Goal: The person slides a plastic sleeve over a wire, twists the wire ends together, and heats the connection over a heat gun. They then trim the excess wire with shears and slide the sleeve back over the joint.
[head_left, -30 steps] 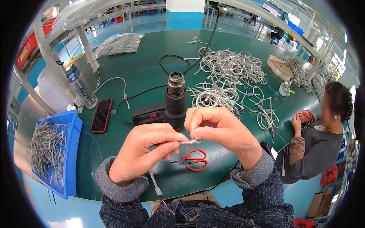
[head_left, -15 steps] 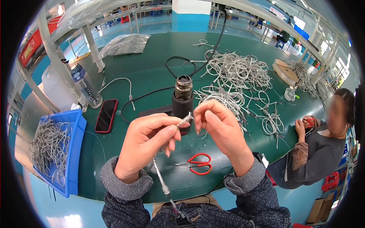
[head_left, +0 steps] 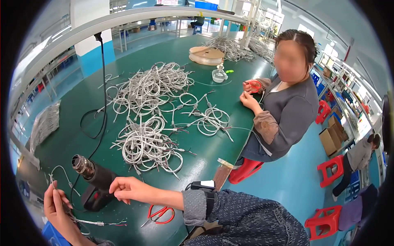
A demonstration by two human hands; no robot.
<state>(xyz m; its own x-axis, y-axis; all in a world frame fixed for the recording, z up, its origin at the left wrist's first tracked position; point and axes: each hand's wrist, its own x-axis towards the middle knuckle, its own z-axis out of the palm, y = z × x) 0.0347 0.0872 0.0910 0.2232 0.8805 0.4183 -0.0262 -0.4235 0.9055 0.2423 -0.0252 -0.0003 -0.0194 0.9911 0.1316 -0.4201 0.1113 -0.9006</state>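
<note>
At the lower left, my left hand point(head_left: 58, 205) pinches a thin silver-grey cable point(head_left: 97, 223) between its fingers. One end rises above the fingertips; the other runs out below with fine coloured wires. My right hand point(head_left: 129, 189) reaches in over the table, fingers loosely bent and apart, with nothing in them. Just left of it stands a black heat gun point(head_left: 100, 180), its metal nozzle tilted up. Red-handled scissors point(head_left: 162, 214) lie on the green table below my right forearm.
Bundles of grey cables point(head_left: 154, 88) spread over the green table point(head_left: 201, 162). Farther back are a spool point(head_left: 206, 55) and a small transparent bottle point(head_left: 219, 75). A co-worker point(head_left: 287, 102) sits at the right edge holding red-handled scissors point(head_left: 254, 85). A black cord point(head_left: 104, 86) hangs down to the table.
The view has swung to the right, so things appear shifted left. My right hand has moved away from the cable; my left hand still holds it.
</note>
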